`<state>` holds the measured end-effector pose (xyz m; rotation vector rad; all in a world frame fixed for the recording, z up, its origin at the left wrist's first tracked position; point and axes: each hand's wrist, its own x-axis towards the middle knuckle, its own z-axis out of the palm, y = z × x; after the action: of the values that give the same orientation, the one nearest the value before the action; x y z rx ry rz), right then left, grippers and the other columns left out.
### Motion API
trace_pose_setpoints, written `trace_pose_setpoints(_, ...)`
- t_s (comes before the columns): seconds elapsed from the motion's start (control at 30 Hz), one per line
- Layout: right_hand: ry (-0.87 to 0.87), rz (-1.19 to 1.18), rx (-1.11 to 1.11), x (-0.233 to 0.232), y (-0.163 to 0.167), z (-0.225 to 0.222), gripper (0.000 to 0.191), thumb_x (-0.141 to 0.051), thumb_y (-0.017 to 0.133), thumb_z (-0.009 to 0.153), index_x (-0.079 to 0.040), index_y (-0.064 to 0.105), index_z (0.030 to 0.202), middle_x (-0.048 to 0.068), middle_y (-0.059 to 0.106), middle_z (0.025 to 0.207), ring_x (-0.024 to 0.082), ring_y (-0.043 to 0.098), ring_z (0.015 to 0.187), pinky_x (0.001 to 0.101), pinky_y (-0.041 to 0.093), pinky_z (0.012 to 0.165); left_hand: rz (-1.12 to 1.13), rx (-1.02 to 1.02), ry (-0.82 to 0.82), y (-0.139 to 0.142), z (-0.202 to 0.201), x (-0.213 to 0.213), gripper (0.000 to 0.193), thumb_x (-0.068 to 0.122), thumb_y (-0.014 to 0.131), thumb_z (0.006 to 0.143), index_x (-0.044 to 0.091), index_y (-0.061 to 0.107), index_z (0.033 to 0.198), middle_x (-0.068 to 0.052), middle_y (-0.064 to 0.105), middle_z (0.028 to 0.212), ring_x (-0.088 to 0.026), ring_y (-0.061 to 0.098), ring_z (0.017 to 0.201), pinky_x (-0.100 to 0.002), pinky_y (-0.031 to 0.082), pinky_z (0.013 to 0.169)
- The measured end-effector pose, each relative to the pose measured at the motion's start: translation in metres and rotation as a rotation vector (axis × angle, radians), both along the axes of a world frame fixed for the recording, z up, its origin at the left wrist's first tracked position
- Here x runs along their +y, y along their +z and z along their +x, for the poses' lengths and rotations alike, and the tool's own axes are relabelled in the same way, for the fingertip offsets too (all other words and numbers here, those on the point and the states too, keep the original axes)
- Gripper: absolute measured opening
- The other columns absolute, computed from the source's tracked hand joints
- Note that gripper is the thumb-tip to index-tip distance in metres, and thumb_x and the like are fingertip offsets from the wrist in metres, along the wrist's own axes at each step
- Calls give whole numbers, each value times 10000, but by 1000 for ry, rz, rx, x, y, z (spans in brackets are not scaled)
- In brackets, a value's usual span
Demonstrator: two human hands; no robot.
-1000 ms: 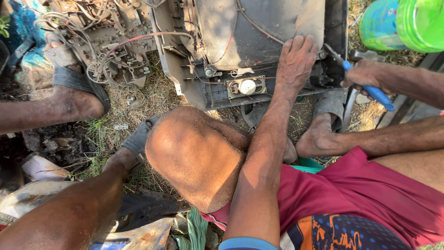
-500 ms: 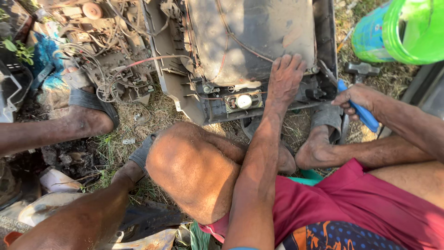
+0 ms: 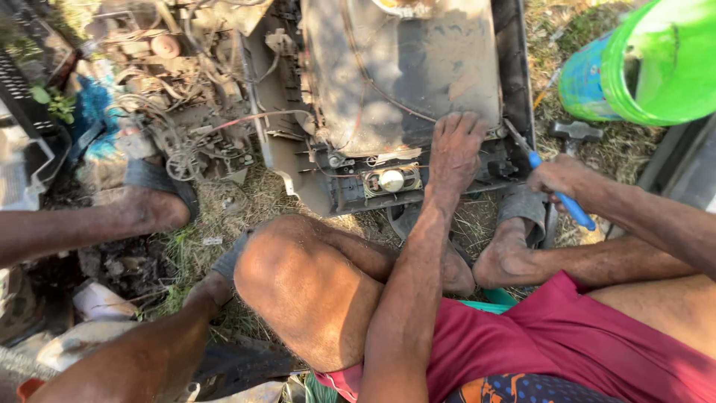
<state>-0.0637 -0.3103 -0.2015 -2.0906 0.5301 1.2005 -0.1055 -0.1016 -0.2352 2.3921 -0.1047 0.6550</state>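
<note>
Knees and red shorts fill the near edge, above a dismantled television shell lying on dry grass.

The left hand lies flat, fingers spread, on the lower edge of the grey shell, just right of a small round speaker. The right hand is wrapped tightly around a blue-handled screwdriver, its tip touching the shell's right corner. A hammer lies beyond, near a green bucket. Loose circuit boards and wires sit at far left.

Hard sunlight, deep shadows, sharp centre, stretched edges.
</note>
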Motion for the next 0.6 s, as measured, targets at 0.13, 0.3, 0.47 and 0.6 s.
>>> trace_pose_setpoints(0.13,-292,287,220,6,19,-4,156,-125,639,782,-29,531,840,49,439,615,190,405,493,370,340,453,-115,60,124,3,-7,-23,140,50,641,880,47,663,1018,-109,633,1059,-298,572,1054,-457,463,985)
trace_pose_setpoints(0.3,-485,1100,127,5,97,17,220,-87,635,912,33,556,1078,54,517,817,190,502,734,369,421,699,-445,356,266,5,-12,-50,169,102,621,989,35,676,1134,-110,641,1042,-275,622,1033,-416,495,951)
trace_pose_setpoints(0.47,-433,862,-97,-14,162,-7,428,-80,552,801,32,594,1212,101,640,920,261,662,881,474,543,905,185,31,142,5,-25,-43,263,70,664,822,70,683,1085,-158,578,1207,-342,533,1230,-512,415,1064)
trace_pose_setpoints(0.6,-458,728,99,-21,126,-71,440,-65,545,804,2,593,1236,189,718,1101,373,694,1085,568,516,967,505,14,-13,20,-36,-35,372,92,655,765,132,682,1134,-106,550,1213,-303,517,1233,-564,376,1095)
